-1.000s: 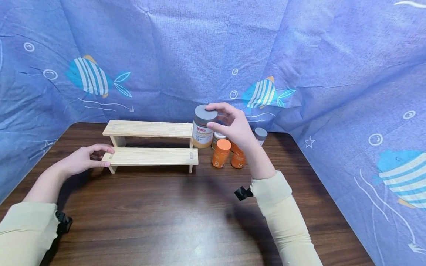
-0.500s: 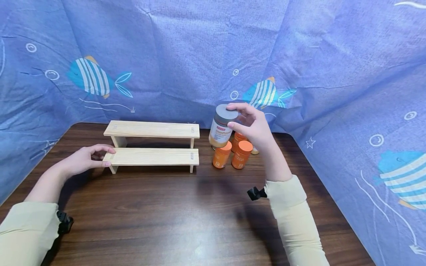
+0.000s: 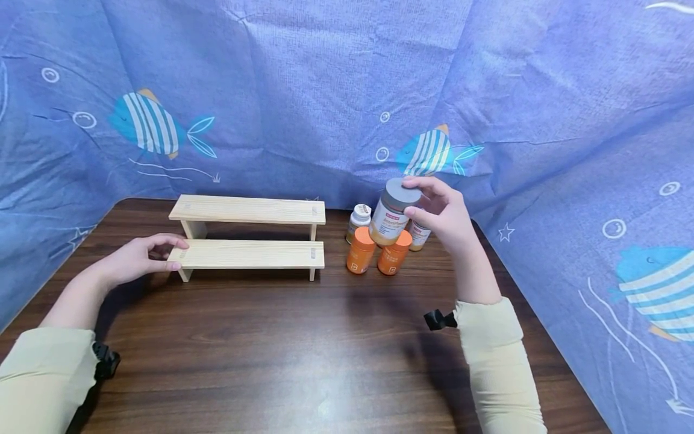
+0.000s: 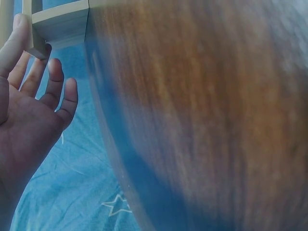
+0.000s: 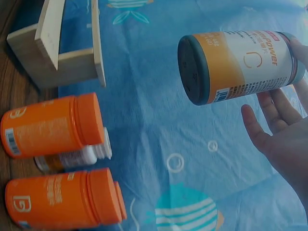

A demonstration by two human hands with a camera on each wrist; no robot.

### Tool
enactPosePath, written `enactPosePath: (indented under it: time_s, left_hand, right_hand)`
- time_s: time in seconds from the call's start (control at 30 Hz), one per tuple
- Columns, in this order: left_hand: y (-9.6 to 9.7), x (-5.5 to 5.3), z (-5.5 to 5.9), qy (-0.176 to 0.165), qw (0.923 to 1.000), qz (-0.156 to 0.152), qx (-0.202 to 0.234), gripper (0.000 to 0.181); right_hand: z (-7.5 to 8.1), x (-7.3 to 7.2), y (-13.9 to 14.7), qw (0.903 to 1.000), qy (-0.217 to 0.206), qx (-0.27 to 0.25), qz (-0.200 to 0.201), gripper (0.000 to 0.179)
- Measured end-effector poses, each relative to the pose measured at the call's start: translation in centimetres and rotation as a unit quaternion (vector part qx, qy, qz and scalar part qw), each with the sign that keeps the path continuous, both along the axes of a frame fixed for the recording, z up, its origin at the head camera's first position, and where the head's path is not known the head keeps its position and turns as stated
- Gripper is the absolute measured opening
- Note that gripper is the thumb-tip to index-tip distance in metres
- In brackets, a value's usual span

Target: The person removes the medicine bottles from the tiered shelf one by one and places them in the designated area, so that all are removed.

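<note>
My right hand (image 3: 444,211) grips the grey lid of a supplement jar (image 3: 388,220) with a white and yellow label, holding it raised and slightly tilted above the other bottles. In the right wrist view the jar's dark base (image 5: 192,70) shows, and nothing touches it. At the left, my left hand (image 3: 130,262) pinches the end of the front, lower step of a pale wooden two-step rack (image 3: 249,254). The left wrist view has the thumb and a finger at the board's end (image 4: 36,41), with the other fingers loosely bent.
Two orange bottles (image 3: 360,252) (image 3: 394,254) stand right of the rack. Behind them are a white-capped bottle (image 3: 359,220) and another labelled jar (image 3: 419,235), partly hidden. The rack's higher step (image 3: 249,210) stands behind, near a blue fish-print cloth (image 3: 303,108).
My right hand has carried the jar rightward from beside the rack's rear step to above the orange bottles, uncovering the white-capped bottle. The left hand stays at the rack.
</note>
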State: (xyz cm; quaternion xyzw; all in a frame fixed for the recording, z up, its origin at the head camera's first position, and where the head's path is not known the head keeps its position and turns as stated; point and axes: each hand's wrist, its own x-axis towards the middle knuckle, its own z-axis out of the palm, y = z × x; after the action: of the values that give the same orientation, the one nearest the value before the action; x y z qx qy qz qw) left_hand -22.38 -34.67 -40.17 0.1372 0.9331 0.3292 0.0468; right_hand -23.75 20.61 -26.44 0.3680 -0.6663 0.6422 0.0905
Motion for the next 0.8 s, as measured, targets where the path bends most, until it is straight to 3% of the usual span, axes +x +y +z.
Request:
enactPosePath:
  time_s: [0.8]
  left_hand:
    - [-0.1,0.0,0.1,-0.001,1.0,-0.003,0.001,0.044]
  right_hand:
    - [-2.6,0.2,7.7,0.9974,0.0,-0.071,0.006,0.038]
